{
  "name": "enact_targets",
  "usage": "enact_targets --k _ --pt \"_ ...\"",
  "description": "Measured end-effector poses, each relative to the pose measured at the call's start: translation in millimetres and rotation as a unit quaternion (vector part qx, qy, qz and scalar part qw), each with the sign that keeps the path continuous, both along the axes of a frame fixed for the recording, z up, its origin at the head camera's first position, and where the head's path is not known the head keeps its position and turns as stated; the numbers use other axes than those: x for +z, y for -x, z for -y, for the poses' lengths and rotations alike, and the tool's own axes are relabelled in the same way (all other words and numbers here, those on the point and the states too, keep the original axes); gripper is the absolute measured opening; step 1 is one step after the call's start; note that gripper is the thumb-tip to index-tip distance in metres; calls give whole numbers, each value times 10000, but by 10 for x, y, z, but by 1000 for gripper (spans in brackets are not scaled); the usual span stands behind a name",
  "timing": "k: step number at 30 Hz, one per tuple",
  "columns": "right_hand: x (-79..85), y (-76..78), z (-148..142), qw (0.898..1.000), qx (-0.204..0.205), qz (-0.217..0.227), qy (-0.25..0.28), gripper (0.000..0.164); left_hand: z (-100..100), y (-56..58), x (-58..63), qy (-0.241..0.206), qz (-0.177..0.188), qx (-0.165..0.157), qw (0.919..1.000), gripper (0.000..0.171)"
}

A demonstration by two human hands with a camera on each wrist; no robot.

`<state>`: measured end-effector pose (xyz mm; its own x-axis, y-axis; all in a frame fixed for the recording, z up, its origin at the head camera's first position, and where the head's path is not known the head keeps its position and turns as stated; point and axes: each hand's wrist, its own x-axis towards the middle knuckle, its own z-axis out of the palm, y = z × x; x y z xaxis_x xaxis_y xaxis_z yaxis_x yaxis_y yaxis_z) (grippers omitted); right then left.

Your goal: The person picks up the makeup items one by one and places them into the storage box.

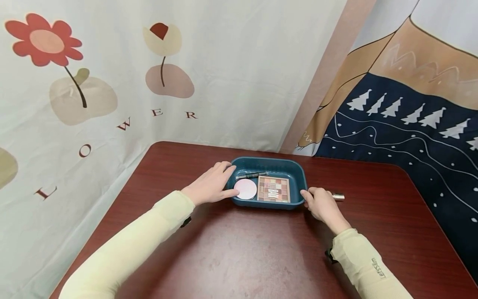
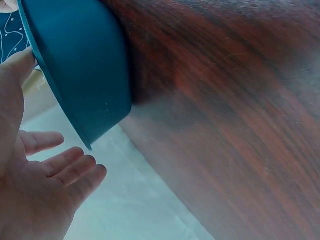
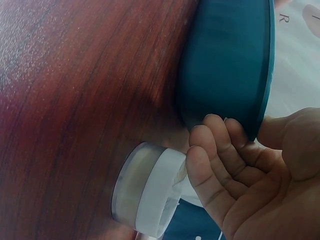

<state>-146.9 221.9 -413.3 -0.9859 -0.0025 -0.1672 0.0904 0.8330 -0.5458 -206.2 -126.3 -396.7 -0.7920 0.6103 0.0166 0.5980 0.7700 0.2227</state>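
Note:
A dark teal plastic bin (image 1: 269, 205) stands on the table between both hands. Inside lie a round pale-pink compact (image 1: 245, 189), an eyeshadow palette (image 1: 274, 189) and a slim black cosmetic pen (image 1: 252, 175). My left hand (image 1: 213, 182) is at the bin's left end, thumb on the rim; in the left wrist view its fingers (image 2: 85, 182) spread loosely beside the wall. With its thumb over the rim, my right hand (image 1: 322, 204) pinches the near right corner, fingers (image 3: 215, 132) against the outer wall. Close by those fingertips is a clear jar with a white band (image 3: 152, 187).
A small shiny cylinder (image 1: 338, 197) shows just right of the right hand. The brown wood-grain table (image 1: 242, 253) meets a white flower-print curtain (image 1: 239, 83) at the back and a dark tree-print cloth (image 1: 403, 133) at the right.

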Motion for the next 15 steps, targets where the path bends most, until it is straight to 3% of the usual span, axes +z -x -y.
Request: enact_targets --k 6,15 --pt "2 -1 -6 10000 11 -11 -19 30 79 -31 -14 -236 142 120 9995 91" --pt "30 -6 11 10000 -2 34 -10 30 137 -57 -93 -591 696 678 9935 82"
